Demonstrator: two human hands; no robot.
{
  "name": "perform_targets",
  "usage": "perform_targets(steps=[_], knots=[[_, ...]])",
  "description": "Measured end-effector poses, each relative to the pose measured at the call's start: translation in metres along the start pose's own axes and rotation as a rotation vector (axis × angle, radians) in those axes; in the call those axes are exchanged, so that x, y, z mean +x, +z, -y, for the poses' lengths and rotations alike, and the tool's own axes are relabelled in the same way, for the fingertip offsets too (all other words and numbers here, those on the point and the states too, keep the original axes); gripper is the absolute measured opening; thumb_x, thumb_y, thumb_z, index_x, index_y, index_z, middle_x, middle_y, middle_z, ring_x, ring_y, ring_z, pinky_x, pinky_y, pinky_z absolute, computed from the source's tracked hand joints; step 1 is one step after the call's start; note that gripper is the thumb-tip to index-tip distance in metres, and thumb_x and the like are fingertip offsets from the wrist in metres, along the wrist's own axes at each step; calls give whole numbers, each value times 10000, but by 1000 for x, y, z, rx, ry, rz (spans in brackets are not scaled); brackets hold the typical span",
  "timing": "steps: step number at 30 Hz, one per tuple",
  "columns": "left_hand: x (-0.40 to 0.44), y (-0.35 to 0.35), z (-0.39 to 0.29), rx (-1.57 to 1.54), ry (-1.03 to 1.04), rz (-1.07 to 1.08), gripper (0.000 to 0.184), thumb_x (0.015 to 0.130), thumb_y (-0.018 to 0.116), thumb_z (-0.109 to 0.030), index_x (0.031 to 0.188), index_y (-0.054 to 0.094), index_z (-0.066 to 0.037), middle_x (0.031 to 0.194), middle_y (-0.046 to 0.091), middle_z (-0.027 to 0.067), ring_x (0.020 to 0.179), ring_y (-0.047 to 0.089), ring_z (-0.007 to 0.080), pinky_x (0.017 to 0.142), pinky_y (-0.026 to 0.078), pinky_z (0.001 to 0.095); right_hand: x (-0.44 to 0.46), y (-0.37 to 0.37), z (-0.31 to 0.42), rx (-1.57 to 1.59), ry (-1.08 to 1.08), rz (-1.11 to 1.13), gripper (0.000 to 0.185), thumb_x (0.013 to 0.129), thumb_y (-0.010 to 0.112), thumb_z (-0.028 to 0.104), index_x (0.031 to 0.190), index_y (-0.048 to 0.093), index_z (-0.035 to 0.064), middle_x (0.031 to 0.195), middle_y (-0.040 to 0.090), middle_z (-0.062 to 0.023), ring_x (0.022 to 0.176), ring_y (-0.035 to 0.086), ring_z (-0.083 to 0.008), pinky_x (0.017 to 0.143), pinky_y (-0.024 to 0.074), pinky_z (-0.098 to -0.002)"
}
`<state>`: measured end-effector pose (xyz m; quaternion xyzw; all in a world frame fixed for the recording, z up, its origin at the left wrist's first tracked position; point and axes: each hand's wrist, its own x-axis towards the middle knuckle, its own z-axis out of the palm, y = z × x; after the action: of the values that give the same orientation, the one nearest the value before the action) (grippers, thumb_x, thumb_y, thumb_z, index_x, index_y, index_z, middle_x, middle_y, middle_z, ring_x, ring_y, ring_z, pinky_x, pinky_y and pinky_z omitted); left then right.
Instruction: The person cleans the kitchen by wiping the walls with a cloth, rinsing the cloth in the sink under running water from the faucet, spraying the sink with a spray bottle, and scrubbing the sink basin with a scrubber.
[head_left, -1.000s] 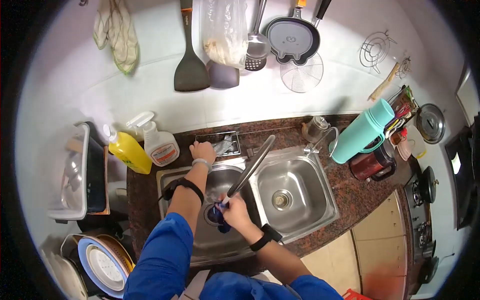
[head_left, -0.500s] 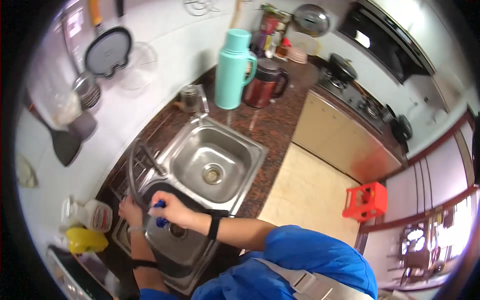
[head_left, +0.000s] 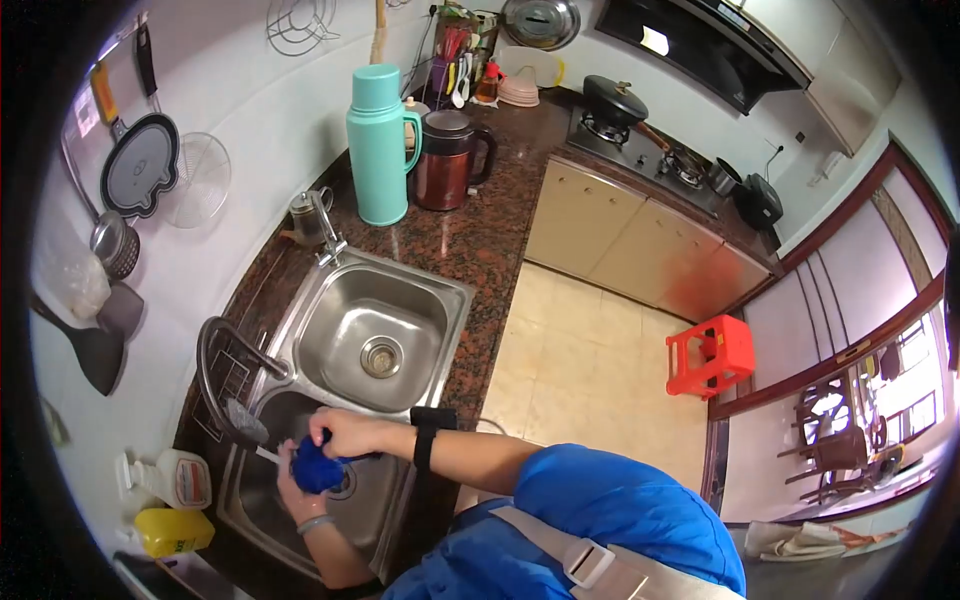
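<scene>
Blue cloth (head_left: 317, 467), bunched over the basin (head_left: 368, 522), clasped from the side by the left grip (head_left: 294, 488) and pinched at its upper edge by the right grip (head_left: 345, 432). Probably light, limp, unbreakable, slippery if wet; best held by gathered folds.

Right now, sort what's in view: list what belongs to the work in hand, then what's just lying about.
Likely in use:
- crumpled blue cloth, between left hand and right hand
- stainless-steel basin beneath
- arched grey faucet

Apparently lying about:
- mint-green flask
- dark-red, black-handled pitcher
- red plastic stool
- black lidded pan
</scene>
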<state>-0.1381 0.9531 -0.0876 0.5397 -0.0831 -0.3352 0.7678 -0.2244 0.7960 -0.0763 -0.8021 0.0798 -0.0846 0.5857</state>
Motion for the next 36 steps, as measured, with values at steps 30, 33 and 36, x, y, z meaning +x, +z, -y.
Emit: perform_targets(steps=[30,33,36], knots=[[0,-12,-6,-414,59,-202,507,988,450,-406,1379,401,-86,1371,457,116,1227,478,266,1012,405,407,51,66,46,833,435,-12,813,763,765,315,1426,355,84,1167,587,-115,1013,576,-190,830,491,-305],[-5,-31,4,-502,-94,161,559,988,352,-491,1379,402,-94,1376,454,104,1257,459,262,1046,389,431,43,68,63,525,296,-126,652,692,805,253,1241,550,12,1029,620,-111,979,577,-226,793,487,-339],[-18,-17,-16,-202,-13,212,553,925,565,-308,1395,344,-119,1371,418,90,1248,448,275,988,443,500,56,49,51,839,213,238,467,749,715,149,1162,574,-18,967,643,-127,915,610,-209,797,500,-321]])
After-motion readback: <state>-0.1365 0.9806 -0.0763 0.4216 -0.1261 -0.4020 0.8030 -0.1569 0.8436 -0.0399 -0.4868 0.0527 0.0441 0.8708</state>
